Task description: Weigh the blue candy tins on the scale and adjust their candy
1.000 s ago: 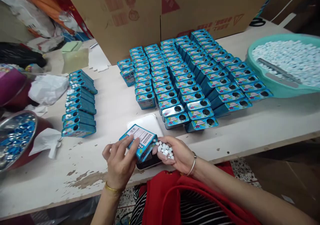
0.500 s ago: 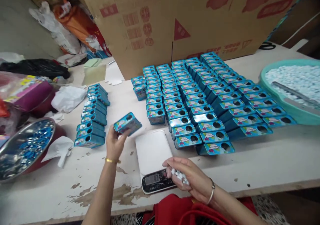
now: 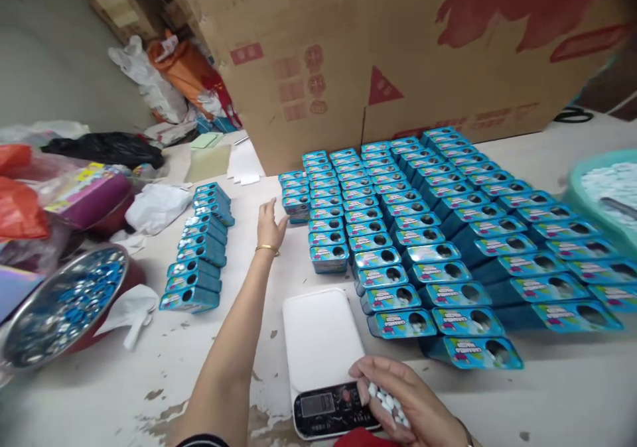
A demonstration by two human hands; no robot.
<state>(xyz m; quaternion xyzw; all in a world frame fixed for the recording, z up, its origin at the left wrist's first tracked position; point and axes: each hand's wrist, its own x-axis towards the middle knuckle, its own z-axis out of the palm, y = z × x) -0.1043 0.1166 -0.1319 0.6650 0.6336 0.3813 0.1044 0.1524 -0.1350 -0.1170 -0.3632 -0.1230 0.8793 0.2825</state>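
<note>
My left hand [image 3: 271, 227] is stretched forward with its fingers apart and nothing in it, just left of the leftmost column of blue tins [image 3: 296, 203]. My right hand [image 3: 398, 400] is cupped around several small white candies [image 3: 388, 404] beside the lower right corner of the white scale [image 3: 323, 337]. Nothing rests on the scale's plate, and its black panel faces me. To the right of the scale stand several columns of blue tins [image 3: 403, 323], each with a round hole in its top.
Left of my left arm stands another row of blue tins [image 3: 192, 298]. A metal bowl [image 3: 122, 255] of shiny blue pieces lies at far left, a turquoise basin [image 3: 580, 182] of white candies at far right. Behind the tins rises a large cardboard box [image 3: 318, 29].
My left hand has let go of the blue tin and moved forward and right to the leftmost column. My right hand still holds the candies. The view has shifted.
</note>
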